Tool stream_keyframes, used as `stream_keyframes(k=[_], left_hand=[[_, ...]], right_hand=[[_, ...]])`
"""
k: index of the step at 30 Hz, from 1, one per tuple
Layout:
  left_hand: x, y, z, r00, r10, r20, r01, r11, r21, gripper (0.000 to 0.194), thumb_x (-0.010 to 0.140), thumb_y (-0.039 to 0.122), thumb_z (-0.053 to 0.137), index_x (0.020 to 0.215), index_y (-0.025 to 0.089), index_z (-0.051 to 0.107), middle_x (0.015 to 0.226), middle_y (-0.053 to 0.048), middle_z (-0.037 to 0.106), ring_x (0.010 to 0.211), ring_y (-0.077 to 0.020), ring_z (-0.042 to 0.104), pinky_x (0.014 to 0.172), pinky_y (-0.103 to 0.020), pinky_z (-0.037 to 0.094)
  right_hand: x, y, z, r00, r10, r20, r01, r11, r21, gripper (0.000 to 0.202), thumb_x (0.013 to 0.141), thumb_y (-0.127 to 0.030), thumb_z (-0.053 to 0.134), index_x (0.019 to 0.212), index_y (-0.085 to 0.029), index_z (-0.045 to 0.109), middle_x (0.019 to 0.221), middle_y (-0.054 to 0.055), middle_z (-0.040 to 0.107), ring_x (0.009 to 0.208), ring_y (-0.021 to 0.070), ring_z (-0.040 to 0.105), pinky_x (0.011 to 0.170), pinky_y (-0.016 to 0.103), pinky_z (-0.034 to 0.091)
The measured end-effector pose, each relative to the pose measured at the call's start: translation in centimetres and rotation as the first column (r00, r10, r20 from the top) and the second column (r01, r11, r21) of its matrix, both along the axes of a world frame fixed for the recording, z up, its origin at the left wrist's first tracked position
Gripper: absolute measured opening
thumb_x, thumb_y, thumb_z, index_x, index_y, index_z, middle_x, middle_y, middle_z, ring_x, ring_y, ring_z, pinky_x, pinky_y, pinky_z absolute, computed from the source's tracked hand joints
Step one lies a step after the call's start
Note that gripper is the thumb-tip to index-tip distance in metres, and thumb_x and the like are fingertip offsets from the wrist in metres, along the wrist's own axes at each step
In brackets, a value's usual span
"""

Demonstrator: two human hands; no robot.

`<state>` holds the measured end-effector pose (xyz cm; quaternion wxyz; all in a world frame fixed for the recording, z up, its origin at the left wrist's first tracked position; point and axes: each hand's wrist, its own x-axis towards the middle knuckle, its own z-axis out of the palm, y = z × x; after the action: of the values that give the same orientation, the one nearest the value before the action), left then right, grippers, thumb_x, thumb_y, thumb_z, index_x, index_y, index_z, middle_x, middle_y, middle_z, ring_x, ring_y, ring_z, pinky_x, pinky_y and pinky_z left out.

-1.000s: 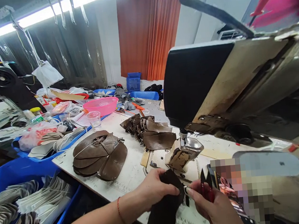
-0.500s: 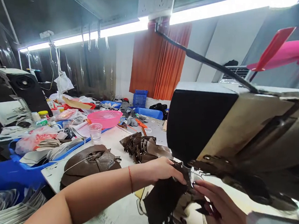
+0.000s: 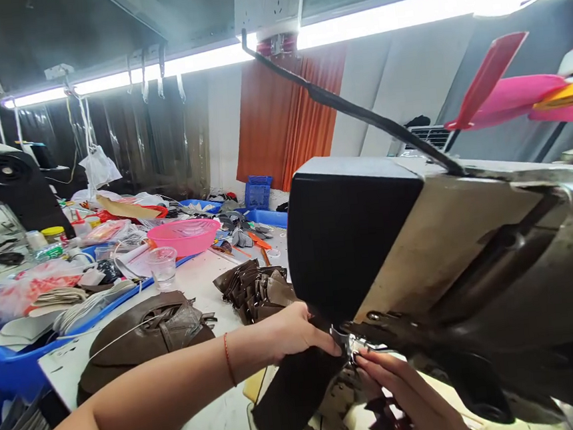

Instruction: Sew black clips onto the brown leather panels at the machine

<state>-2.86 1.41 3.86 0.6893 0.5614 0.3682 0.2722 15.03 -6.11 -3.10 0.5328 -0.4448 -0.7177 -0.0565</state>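
A dark brown leather-like piece [image 3: 296, 391] hangs from beneath the head of a sewing machine [image 3: 353, 236]. My left hand [image 3: 297, 334] grips its upper edge, with the thumb on top, just left of the shiny presser foot [image 3: 341, 336]. On the other side of the foot, my right hand [image 3: 412, 391] has its fingers drawn together, fingertips close by the metal parts. What they pinch is hidden. Dark pointed bits [image 3: 379, 414] stick out under the right palm, too unclear to name. Part of the stitching spot is covered by the machine head and my fingers.
Stacked brown pieces [image 3: 257, 288] lie behind my left hand, and a brown bundle tied with white cord [image 3: 146, 327] sits to the left. Farther back stand a plastic cup [image 3: 163, 269], a pink basket [image 3: 185, 236] and a blue tray [image 3: 118, 296] of cut parts.
The whole view has swung, so the machine and both hands appear farther left. The brown piece now hangs flatter and more stretched out below my left hand, which still grips it.
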Motion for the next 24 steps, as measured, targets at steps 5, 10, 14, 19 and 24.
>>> stream_keyframes(k=[5,10,14,19,24], left_hand=[[0.2,0.4,-1.7,0.999,0.015,0.046,-0.015,1.000,-0.007,0.020,0.051,0.016,0.075,0.071,0.016,0.071,0.069,-0.001,0.068,0.074,-0.0198,0.064,0.072,-0.030,0.050],[0.4,0.5,-1.8,0.997,0.048,0.064,-0.045,0.998,-0.048,0.031,0.050,0.017,0.077,0.080,0.015,0.071,0.077,-0.003,0.071,0.076,-0.0219,0.065,0.074,-0.033,0.051],[0.5,0.2,-1.3,0.992,0.126,-0.019,-0.127,0.989,-0.079,0.034,0.049,0.017,0.077,0.083,0.014,0.071,0.078,-0.004,0.071,0.073,-0.0208,0.065,0.071,-0.032,0.050],[0.5,-0.5,-0.8,0.996,0.081,0.033,-0.077,0.993,-0.089,0.030,0.052,0.016,0.074,0.082,0.014,0.072,0.080,-0.003,0.072,0.076,-0.0193,0.064,0.072,-0.030,0.049],[0.4,-0.3,-0.7,0.993,0.119,-0.015,-0.120,0.990,-0.071,0.023,0.054,0.014,0.073,0.077,0.014,0.072,0.078,-0.003,0.072,0.073,-0.0182,0.064,0.066,-0.027,0.049]], right_hand=[[-0.4,-0.3,0.2,0.997,-0.057,-0.048,0.055,0.997,-0.057,0.020,0.082,-0.021,0.059,0.092,-0.029,0.074,0.094,0.005,0.072,0.080,0.0207,0.070,0.049,0.023,0.055],[0.0,-0.2,-0.2,0.998,-0.018,-0.067,0.016,1.000,-0.027,0.022,0.081,-0.023,0.060,0.097,-0.031,0.074,0.096,0.005,0.072,0.083,0.0217,0.070,0.057,0.024,0.058],[0.8,0.2,-0.4,0.999,-0.054,0.004,0.055,0.998,-0.024,0.021,0.082,-0.024,0.060,0.097,-0.030,0.074,0.096,0.005,0.072,0.085,0.0231,0.070,0.075,0.030,0.058],[1.1,0.3,-0.4,0.994,-0.049,0.093,0.050,0.999,-0.005,0.020,0.083,-0.026,0.060,0.097,-0.030,0.073,0.099,0.005,0.073,0.088,0.0261,0.070,0.079,0.038,0.057],[-0.5,-0.2,0.0,0.990,-0.103,-0.091,0.094,0.990,-0.108,0.021,0.086,-0.034,0.056,0.090,-0.024,0.074,0.094,0.008,0.074,0.087,0.0263,0.070,0.082,0.041,0.055]])
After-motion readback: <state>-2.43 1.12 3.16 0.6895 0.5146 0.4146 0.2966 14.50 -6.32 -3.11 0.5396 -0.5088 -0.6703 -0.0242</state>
